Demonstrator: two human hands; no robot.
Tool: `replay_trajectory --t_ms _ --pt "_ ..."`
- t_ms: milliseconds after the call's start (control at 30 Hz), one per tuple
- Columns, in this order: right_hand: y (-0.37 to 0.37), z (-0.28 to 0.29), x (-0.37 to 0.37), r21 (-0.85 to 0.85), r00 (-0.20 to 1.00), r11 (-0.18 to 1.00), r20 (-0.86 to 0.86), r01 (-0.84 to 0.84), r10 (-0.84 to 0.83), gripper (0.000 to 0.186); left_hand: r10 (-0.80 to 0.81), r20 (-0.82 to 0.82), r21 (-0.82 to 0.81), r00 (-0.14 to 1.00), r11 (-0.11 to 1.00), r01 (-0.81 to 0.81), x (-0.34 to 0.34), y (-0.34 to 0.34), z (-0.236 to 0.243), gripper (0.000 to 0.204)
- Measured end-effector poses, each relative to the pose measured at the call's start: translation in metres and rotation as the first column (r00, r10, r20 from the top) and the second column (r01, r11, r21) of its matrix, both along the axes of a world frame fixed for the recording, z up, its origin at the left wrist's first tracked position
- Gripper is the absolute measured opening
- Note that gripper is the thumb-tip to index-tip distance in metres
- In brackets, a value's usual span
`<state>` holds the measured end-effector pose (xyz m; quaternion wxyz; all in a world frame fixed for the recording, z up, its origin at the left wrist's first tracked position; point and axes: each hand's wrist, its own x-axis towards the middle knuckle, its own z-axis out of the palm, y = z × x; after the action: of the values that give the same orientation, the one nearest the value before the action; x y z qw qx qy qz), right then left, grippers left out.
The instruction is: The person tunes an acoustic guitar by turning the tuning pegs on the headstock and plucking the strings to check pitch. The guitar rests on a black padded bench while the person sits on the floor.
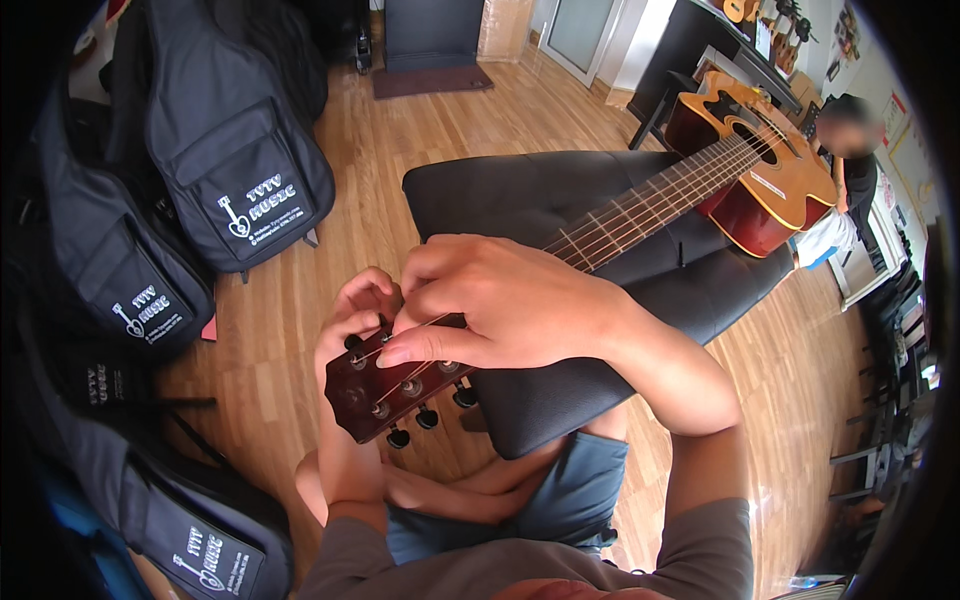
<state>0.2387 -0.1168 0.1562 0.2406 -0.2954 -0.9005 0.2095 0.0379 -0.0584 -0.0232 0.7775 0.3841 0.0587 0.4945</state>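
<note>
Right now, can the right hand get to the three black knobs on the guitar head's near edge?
Probably yes. The right hand is at the headstock, and nothing seems to cover the three black knobs, though its fingertips are over by the left hand.

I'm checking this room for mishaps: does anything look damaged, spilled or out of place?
Nothing looks clearly damaged or spilled. Slightly odd: a small dark item sits by itself on the black bench beside the guitar, too small to identify.
</note>
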Motion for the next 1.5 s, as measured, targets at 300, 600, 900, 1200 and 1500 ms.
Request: replay_trajectory --t_ms 300,600,900,1200,1500 --pt "-0.001 0.0 0.001 -0.016 0.998 0.999 0.059 0.033 -0.032 0.033 0.049 -0.116 -0.047 0.992 0.997 -0.055 0.0 -0.01 0.03 0.025" --pt "0.0 0.001 0.001 -0.03 0.999 0.999 0.034 0.012 -0.011 0.033 0.077 0.434 -0.313 0.898 0.947 0.07 0.025 -0.015 -0.043 0.026" --pt "-0.002 0.002 0.0 -0.038 0.999 0.999 0.039 0.02 -0.019 0.036 0.076 0.439 -0.209 0.895 0.978 0.019 0.037 -0.014 -0.036 0.032" --pt "-0.001 -0.001 0.0 0.0 0.999 1.0 -0.04 -0.007 0.007 0.036 0.041 0.053 -0.096 0.998 0.995 -0.036 0.014 -0.013 0.01 0.034" --pt "0.003 0.001 0.003 0.071 0.997 0.995 -0.001 0.071 -0.071 0.04 -0.048 -0.235 0.024 0.971 0.998 0.055 -0.021 0.017 -0.007 0.043"
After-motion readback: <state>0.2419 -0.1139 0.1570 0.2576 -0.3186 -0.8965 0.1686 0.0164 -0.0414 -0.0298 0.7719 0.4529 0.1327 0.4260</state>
